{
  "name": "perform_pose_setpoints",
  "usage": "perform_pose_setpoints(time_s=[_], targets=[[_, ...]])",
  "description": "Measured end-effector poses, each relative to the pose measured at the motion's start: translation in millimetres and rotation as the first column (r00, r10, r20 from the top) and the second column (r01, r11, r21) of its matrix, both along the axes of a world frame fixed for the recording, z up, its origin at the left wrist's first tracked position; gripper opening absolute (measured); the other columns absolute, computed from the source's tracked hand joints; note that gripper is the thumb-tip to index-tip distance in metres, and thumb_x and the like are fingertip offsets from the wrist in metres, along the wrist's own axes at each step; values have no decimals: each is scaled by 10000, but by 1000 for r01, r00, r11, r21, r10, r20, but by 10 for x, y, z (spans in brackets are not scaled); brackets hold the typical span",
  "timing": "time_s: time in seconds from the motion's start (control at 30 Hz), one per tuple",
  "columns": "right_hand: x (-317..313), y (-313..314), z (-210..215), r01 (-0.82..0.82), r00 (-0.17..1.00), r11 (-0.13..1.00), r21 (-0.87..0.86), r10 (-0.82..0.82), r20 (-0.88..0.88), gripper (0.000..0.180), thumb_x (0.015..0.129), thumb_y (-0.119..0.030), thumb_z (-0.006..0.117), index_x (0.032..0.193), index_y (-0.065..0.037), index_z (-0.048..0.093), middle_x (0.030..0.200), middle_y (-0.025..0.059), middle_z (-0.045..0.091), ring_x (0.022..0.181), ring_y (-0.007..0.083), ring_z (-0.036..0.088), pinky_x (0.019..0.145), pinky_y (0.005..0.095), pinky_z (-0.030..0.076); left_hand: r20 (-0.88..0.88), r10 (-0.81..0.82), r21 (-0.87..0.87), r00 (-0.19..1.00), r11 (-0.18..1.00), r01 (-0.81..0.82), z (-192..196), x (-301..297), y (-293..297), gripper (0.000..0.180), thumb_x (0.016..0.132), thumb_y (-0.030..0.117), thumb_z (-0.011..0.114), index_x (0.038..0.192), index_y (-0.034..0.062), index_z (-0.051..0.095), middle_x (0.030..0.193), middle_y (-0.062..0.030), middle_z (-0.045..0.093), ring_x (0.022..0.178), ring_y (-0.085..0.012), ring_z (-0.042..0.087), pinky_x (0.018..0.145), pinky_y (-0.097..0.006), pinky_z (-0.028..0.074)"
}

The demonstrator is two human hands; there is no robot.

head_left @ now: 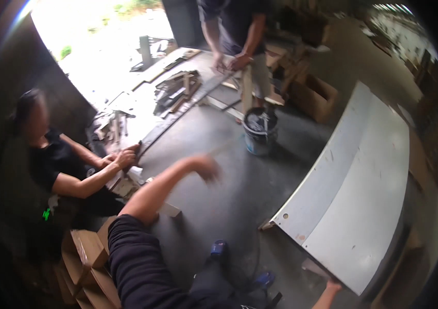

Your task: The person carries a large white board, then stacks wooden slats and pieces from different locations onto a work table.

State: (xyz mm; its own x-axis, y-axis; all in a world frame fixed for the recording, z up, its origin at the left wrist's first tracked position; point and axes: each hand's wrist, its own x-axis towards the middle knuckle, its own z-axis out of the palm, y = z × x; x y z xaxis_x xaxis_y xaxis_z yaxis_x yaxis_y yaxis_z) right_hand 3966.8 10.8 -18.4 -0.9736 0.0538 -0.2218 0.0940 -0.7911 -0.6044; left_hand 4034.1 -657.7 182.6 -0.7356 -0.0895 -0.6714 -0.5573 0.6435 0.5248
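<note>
My left arm, in a dark sleeve, reaches out over the grey concrete floor [229, 190]. My left hand [206, 167] is blurred by motion, so its grip is unclear. A large white panel [363, 195] stands tilted on its edge at my right. My right hand [332, 288] grips that panel's lower edge near the bottom corner; only part of the hand shows. My blue shoes [219, 249] are on the floor below.
A seated person [56, 165] at the left and a standing person [239, 31] at the back each hold an end of a long dark strip [177, 116]. A bucket [260, 134], a cardboard box [314, 95], wood offcuts [177, 87] and stacked cartons [87, 252] surround them.
</note>
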Motion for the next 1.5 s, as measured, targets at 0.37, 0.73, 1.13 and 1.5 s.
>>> perform_pose_setpoints(time_s=[0.37,0.73,1.13,1.5], targets=[[-222,-3,-516,397,703,898,189,-430,566,457,837,-360,391,1162,-61,509,1244,115,469,1124,328,437,920,549,329,8,549,774,836,525,-353,-2044,-875,1925,809,800,671,330,1134,-40,523,990,-193,594,926,-270,568,765,-380,430],[-20,-622,-443,468,708,874,135,-461,535,395,821,-256,369,1102,-44,549,1201,130,496,1109,333,442,913,524,344,46,553,829,832,443,-341,-1926,-844,1834,695,834,595,353,1084,-16,570,1118,-183,544,998,-264,521,849,-378,394],[428,-405,-564,432,721,895,110,-417,554,462,865,-337,367,1190,-28,478,1268,125,443,1156,316,418,968,509,319,-31,652,639,758,596,-486,-2007,-234,1792,535,879,419,450,977,-87,592,867,-122,614,810,-159,545,746,-283,424],[1441,-437,-451,245,660,953,176,-297,690,459,857,-365,402,1173,-42,482,1246,115,456,1153,297,409,947,505,322,108,794,562,598,447,-696,-1867,1289,2045,376,889,295,485,1026,-46,563,940,-81,581,861,-110,525,785,-245,407]])
